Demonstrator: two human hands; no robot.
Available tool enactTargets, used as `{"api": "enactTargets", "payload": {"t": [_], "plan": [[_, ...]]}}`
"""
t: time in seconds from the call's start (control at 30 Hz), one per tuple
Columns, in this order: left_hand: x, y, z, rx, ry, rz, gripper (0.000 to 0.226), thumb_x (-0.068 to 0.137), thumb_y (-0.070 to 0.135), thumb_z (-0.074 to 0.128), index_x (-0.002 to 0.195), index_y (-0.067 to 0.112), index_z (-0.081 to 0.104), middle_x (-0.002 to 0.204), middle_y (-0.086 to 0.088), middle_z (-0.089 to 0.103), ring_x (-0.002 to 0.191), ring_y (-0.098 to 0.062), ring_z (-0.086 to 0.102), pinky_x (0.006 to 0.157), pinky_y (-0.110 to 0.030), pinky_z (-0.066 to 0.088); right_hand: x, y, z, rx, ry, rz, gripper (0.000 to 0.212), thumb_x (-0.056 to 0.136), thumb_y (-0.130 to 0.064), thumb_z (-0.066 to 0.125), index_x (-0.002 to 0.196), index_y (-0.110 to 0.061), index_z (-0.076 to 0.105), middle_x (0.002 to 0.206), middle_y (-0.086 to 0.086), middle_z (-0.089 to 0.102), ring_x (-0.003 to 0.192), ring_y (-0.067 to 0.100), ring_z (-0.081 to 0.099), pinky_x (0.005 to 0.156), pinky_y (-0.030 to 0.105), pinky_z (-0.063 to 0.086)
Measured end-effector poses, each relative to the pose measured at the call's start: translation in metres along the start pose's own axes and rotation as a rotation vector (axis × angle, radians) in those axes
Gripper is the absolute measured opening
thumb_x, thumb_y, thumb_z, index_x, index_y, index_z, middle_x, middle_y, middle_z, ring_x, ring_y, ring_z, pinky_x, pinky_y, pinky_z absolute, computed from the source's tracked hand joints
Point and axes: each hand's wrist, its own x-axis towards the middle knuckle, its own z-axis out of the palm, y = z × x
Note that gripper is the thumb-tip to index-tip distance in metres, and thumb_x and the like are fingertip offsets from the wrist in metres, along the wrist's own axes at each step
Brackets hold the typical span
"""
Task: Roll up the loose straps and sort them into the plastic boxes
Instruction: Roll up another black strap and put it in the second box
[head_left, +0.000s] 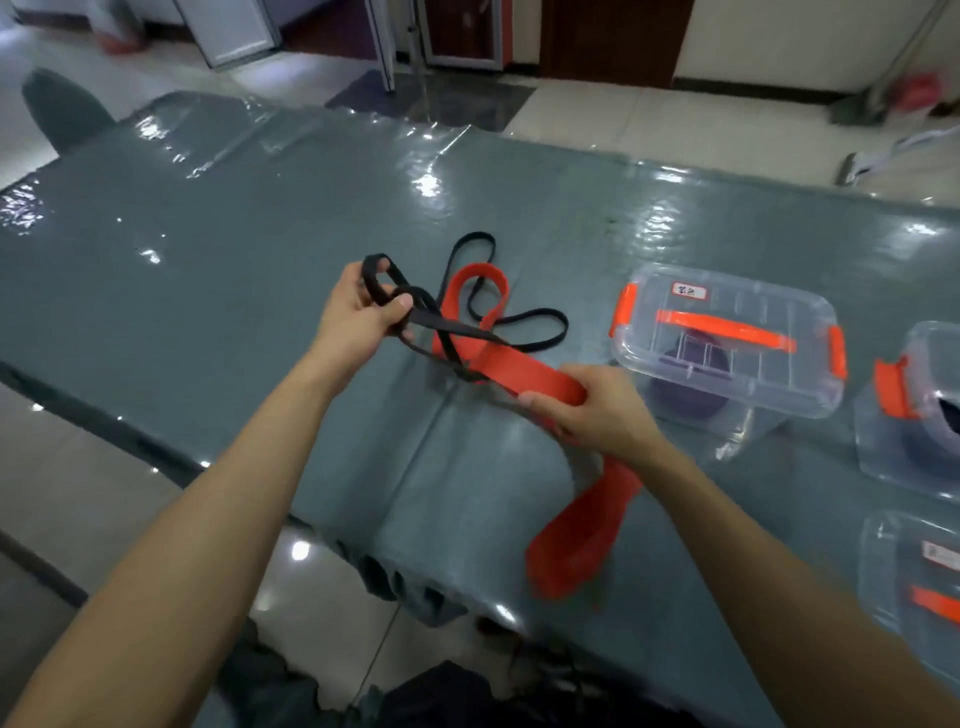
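Over the grey table (208, 270), my left hand (358, 317) grips the thin black strap (540, 314) and my right hand (602, 410) grips the wide red strap (519, 369). They cross, so I'd free them gently before rolling. Of 3 clear boxes, the lidded box (821, 395) holds a purple roll (680, 395), the edge box (883, 457) something dark.

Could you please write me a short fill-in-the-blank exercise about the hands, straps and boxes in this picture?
1. The left hand grips the narrow strap, coloured ____.
2. The right hand grips the red strap, which is the ____ of the two held straps.
3. The lidded plastic box nearest the hands holds a rolled strap, coloured ____.

Missing words: black; wider; purple.
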Motion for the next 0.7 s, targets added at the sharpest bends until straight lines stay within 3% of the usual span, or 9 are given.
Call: {"api": "enactTargets", "payload": {"t": [0.13,0.23,0.33,0.43,0.53,0.6,0.7], "plan": [[0.025,0.066,0.015,-0.065,-0.010,0.151,0.040,0.103,-0.009,0.065,0.133,0.005,0.044,0.082,-0.002,0.053,0.052,-0.010,0.061,0.062,-0.035,0.063,0.012,-0.029,-0.065,-0.047,0.219,-0.061,0.058,0.076,-0.076,0.076,0.066,-0.021,0.060,0.050,-0.007,0.060,0.048,0.004,0.059,0.052,0.027,0.045],[0.037,0.109,0.026,-0.091,-0.019,0.213,0.044,0.101,-0.005,0.069,0.133,0.008,0.041,0.069,0.006,0.060,0.054,-0.012,0.062,0.061,-0.036,0.064,0.016,-0.047,-0.107,-0.106,0.333,-0.098,0.063,0.074,-0.065,0.089,0.058,-0.019,0.049,0.051,-0.005,0.046,0.049,0.013,0.042,0.052,0.037,0.036],[0.042,0.132,0.042,-0.158,-0.045,0.172,0.047,0.101,0.002,0.074,0.133,0.009,0.040,0.081,-0.002,0.064,0.061,-0.017,0.063,0.058,-0.033,0.061,0.009,-0.055,-0.129,-0.072,0.368,-0.110,0.063,0.074,-0.064,0.090,0.061,-0.013,0.054,0.051,-0.002,0.055,0.049,0.020,0.056,0.053,0.036,0.044],[0.040,0.130,0.050,-0.223,-0.291,0.027,0.046,0.097,0.022,0.082,0.126,0.007,0.050,0.079,-0.002,0.062,0.065,-0.016,0.060,0.065,-0.032,0.059,-0.004,-0.058,-0.135,0.172,0.341,-0.069,0.057,0.073,-0.063,0.089,0.068,-0.013,0.062,0.050,-0.003,0.060,0.044,0.018,0.064,0.045,0.027,0.048],[0.030,0.101,0.047,-0.157,-0.508,-0.140,0.038,0.093,0.008,0.084,0.126,0.003,0.064,0.093,-0.002,0.072,0.075,-0.014,0.070,0.077,-0.028,0.063,-0.020,-0.047,-0.144,0.328,0.333,-0.026,0.041,0.078,-0.044,0.094,0.070,-0.015,0.065,0.051,0.000,0.064,0.045,0.018,0.067,0.045,0.024,0.049],[0.024,0.082,0.044,-0.060,-0.404,-0.232,0.045,0.093,-0.002,0.081,0.135,-0.002,0.064,0.103,-0.008,0.076,0.073,-0.012,0.074,0.076,-0.024,0.064,-0.035,-0.038,-0.151,0.341,0.340,-0.005,0.035,0.079,-0.037,0.095,0.066,-0.020,0.067,0.052,0.000,0.060,0.046,0.017,0.065,0.044,0.022,0.048],[0.018,0.073,0.045,-0.095,-0.094,-0.220,0.041,0.095,-0.006,0.075,0.132,0.000,0.058,0.078,-0.007,0.070,0.053,-0.009,0.061,0.064,-0.027,0.061,-0.057,-0.031,-0.160,0.351,0.314,-0.019,0.027,0.080,-0.039,0.095,0.067,-0.029,0.072,0.053,-0.004,0.055,0.048,0.017,0.055,0.043,0.026,0.045]]}}
